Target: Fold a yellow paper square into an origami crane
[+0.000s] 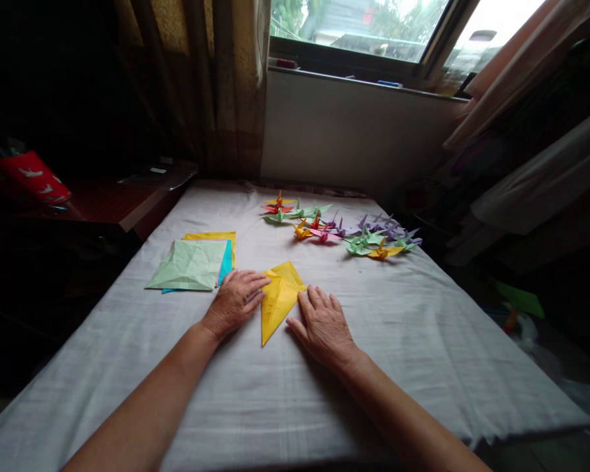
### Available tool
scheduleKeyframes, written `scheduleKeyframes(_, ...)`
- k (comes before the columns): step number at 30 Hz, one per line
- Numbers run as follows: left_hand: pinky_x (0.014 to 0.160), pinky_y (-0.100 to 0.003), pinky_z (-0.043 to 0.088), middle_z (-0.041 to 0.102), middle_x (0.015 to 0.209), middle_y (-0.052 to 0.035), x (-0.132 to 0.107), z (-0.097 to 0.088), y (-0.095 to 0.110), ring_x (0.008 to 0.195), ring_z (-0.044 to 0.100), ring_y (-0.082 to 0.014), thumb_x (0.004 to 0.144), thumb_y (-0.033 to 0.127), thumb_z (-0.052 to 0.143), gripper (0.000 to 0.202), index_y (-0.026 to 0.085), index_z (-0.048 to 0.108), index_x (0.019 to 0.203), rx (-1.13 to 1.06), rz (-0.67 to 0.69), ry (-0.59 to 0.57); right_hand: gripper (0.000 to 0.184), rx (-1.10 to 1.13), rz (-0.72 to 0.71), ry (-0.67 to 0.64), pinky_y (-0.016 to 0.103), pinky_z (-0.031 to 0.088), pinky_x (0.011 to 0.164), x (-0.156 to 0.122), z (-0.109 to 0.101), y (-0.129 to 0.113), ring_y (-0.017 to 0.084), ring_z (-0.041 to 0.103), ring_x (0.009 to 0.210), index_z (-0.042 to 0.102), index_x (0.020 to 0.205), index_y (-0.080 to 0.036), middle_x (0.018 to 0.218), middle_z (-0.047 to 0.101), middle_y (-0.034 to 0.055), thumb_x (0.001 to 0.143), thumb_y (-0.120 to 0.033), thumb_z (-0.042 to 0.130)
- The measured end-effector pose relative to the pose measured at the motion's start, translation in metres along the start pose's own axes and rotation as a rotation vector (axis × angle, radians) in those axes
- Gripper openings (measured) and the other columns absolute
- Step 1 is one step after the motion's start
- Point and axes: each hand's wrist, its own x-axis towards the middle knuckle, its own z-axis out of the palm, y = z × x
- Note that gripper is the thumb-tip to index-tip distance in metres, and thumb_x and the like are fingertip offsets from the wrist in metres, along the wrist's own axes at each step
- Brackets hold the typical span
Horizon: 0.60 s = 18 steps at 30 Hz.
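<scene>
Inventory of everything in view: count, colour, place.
Cloth: one, whitish, across the foreground
Folded paper: one, yellow, on cloth's middle
Flat sheets: several stacked, pale green, blue, yellow, left on cloth
Paper birds: many overlapping, mixed colours, cloth's far right
Window: one, dark frame, top
Wall: one, pale, below window
Curtain: one, brownish, left of window
Side table: one, reddish brown, left
Red object: one, red and white, far left
Hanging fabrics: several, pale and pinkish, right
Green sheet: one, green, right of cloth
Left hand: one, touching folded paper's left side
Right hand: one, at its right corner
Forearms: two, bare, below hands
</scene>
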Motion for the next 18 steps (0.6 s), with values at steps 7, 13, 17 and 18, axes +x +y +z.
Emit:
scheduleKeyframes(7, 0.114, -0.062, 0.018, 0.060, 0.139, -0.0059, 0.001, 0.007, -0.010, 0.136, 0.044, -0.0307, 0.095, 0.031, 0.048, 0.041, 0.029, 0.055, 0.135, 0.079, -0.135, -0.013, 0.064, 0.051, -0.032, -0.038, 0.056, 0.030, 0.111, 0.001, -0.001, 0.000, 0.037, 0.040, 0.138, 0.048, 0.142, -0.014, 0.150, 0.043, 0.0216, 0.093, -0.053, 0.052)
scheduleKeyframes(13, 0.112, -0.055, 0.024, 0.067, 0.126, -0.0062, 0.001, 0.002, -0.007, 0.122, 0.056, -0.0260, 0.093, 0.027, 0.051, 0.035, 0.027, 0.062, 0.126, 0.013, -0.140, 0.027, 0.060, 0.105, -0.070, -0.042, 0.054, 0.029, 0.112, 0.008, -0.002, 0.005, 0.035, 0.039, 0.139, 0.049, 0.141, -0.016, 0.151, 0.041, 0.0201, 0.093, -0.051, 0.052)
scheduleKeyframes(17, 0.111, -0.051, 0.028, 0.071, 0.117, -0.0048, 0.001, 0.000, -0.008, 0.111, 0.061, -0.0238, 0.089, 0.026, 0.056, 0.030, 0.027, 0.067, 0.117, -0.003, -0.156, 0.057, 0.059, 0.153, -0.095, -0.117, 0.051, 0.025, 0.115, 0.016, -0.006, 0.011, 0.033, 0.033, 0.143, 0.047, 0.144, -0.016, 0.154, 0.038, 0.0166, 0.093, -0.046, 0.052)
scheduleKeyframes(18, 0.110, -0.049, 0.030, 0.071, 0.114, -0.0043, 0.000, 0.000, -0.009, 0.108, 0.062, -0.0236, 0.088, 0.026, 0.057, 0.029, 0.027, 0.068, 0.115, -0.006, -0.163, 0.064, 0.058, 0.165, -0.098, -0.131, 0.051, 0.024, 0.116, 0.019, -0.007, 0.012, 0.032, 0.032, 0.144, 0.046, 0.144, -0.016, 0.155, 0.038, 0.0159, 0.094, -0.045, 0.052)
